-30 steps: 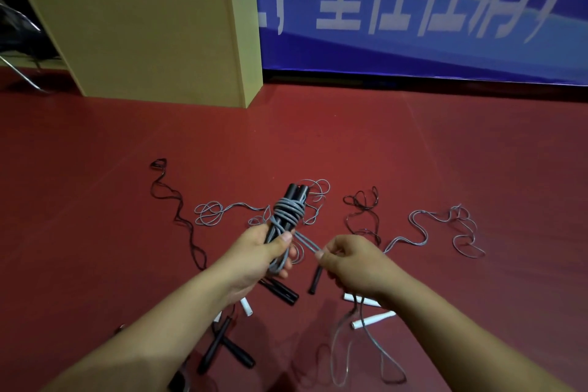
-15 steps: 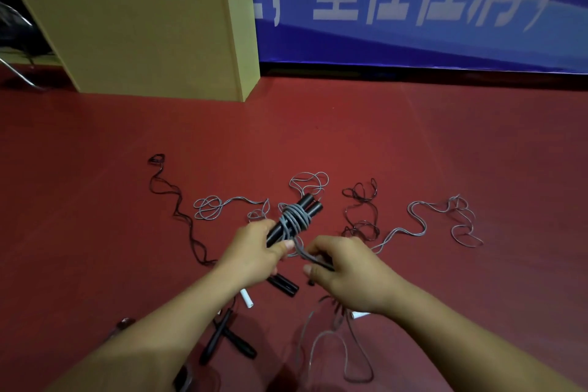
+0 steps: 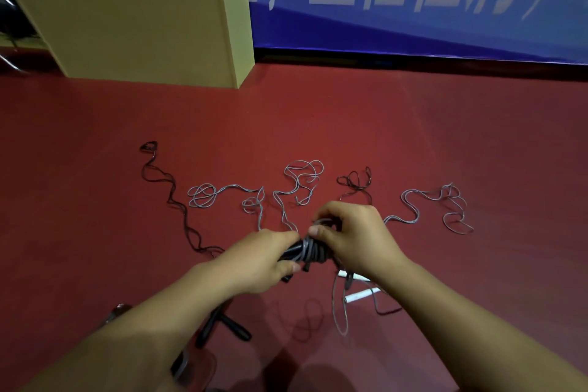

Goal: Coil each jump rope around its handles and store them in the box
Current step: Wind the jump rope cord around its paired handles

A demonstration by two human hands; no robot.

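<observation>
My left hand (image 3: 262, 259) grips the lower end of a pair of black handles (image 3: 297, 251) with grey rope coiled round them. Over the upper end of that bundle my right hand (image 3: 353, 237) curls its fingers round the coil, hiding the handle tips. The free grey rope (image 3: 339, 305) hangs down in a loop below my right wrist. A tan wooden box (image 3: 133, 13) stands on the red floor at the far left.
Loose grey ropes (image 3: 302, 181) and black ropes (image 3: 165, 181) lie tangled across the red floor beyond my hands. Black handles (image 3: 229, 326) lie under my left forearm, white handles (image 3: 361, 294) under my right. A blue banner wall (image 3: 413, 0) closes the back.
The bundle has tipped lower and toward the right. My right hand moved up from the rope's loose end onto the coiled top of the handles, and the hanging loop is shorter.
</observation>
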